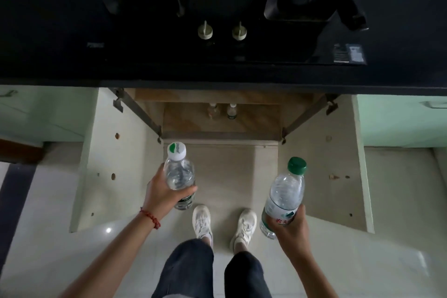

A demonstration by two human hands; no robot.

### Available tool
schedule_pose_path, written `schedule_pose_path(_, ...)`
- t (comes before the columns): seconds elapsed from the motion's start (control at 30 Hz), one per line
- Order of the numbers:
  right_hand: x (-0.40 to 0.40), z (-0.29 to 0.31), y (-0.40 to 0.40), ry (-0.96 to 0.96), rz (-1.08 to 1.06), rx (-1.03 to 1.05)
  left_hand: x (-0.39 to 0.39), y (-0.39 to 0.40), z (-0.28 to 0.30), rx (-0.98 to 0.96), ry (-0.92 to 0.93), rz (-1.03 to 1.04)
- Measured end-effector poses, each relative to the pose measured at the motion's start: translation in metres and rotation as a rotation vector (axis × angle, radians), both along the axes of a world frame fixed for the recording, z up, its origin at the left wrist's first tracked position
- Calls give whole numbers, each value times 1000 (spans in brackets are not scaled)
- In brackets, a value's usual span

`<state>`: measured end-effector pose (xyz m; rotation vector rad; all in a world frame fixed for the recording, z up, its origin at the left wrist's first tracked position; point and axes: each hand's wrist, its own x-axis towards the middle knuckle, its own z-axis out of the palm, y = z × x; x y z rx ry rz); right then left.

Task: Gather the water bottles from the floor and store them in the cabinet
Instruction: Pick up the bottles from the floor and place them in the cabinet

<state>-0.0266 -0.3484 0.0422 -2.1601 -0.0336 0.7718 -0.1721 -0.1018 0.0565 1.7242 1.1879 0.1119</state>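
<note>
Floor [60, 237] pale, glossy tile. Cabinet [220, 126] doors wide open below dark stovetop [217, 7]. Left hand [164, 197] grips white-capped bottle [180, 174]; right hand [290, 225] grips green-capped bottle [283, 193]. Two bottles [222, 110] stand inside.

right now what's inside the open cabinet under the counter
Two small bottles stand at the back of the cabinet floor. The countertop overhang hides the upper interior.

Dark countertop [72, 65] above; pale green cupboard fronts [399, 121] either side; glossy pale tile floor [72, 249].
</note>
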Motion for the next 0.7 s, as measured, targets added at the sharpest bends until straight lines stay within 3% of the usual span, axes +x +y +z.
schedule_pose_path(0.37, 77, -103, 58, -6, 86, -8, 59, 6, -94, -106, -47, 93)
schedule_pose_path(0.7, 125, -269, 114, -83, 75, 125, 115, 40, -255, -113, -83, 209)
